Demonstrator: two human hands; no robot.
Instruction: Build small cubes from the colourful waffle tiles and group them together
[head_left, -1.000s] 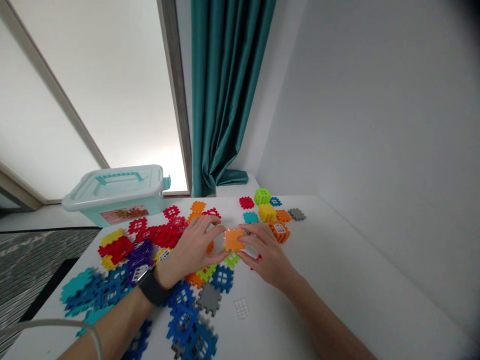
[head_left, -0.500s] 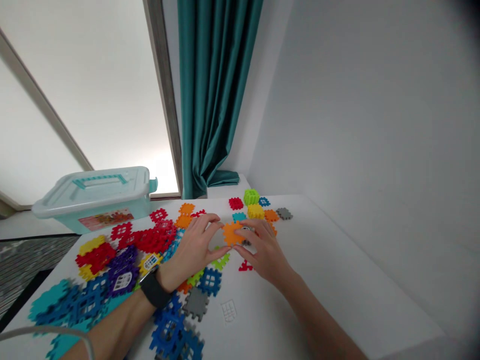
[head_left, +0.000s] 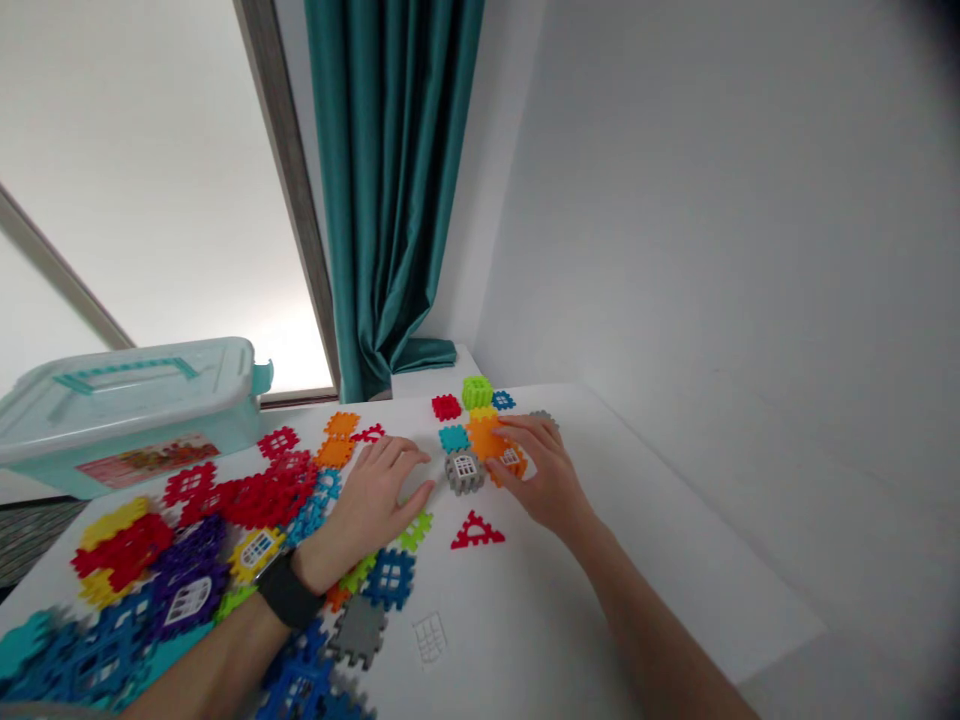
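Note:
My right hand [head_left: 538,470] is closed on an orange interlocking tile [head_left: 486,440], thumb at its lower edge and fingers along the side. Beneath that hand another orange piece with a white window [head_left: 513,458] shows in part. A grey piece with a white window [head_left: 464,471] and a light-blue tile [head_left: 454,438] lie just to the left. My left hand [head_left: 384,497], with a black watch on the wrist, holds nothing; its thumb and fingers are apart above the table. Between the arms lies a red triangular piece [head_left: 478,531].
On the white table [head_left: 540,620], red tiles [head_left: 266,492], purple tiles [head_left: 187,580] and blue tiles [head_left: 105,650] are heaped at left. A lidded teal box [head_left: 150,410] stands behind them. A lime-green cube [head_left: 477,392] sits at the back near the curtain [head_left: 390,200].
My left hand has let go of the orange tile. My right hand has carried it away and slightly back, over the other pieces. The whole view has shifted to the right.

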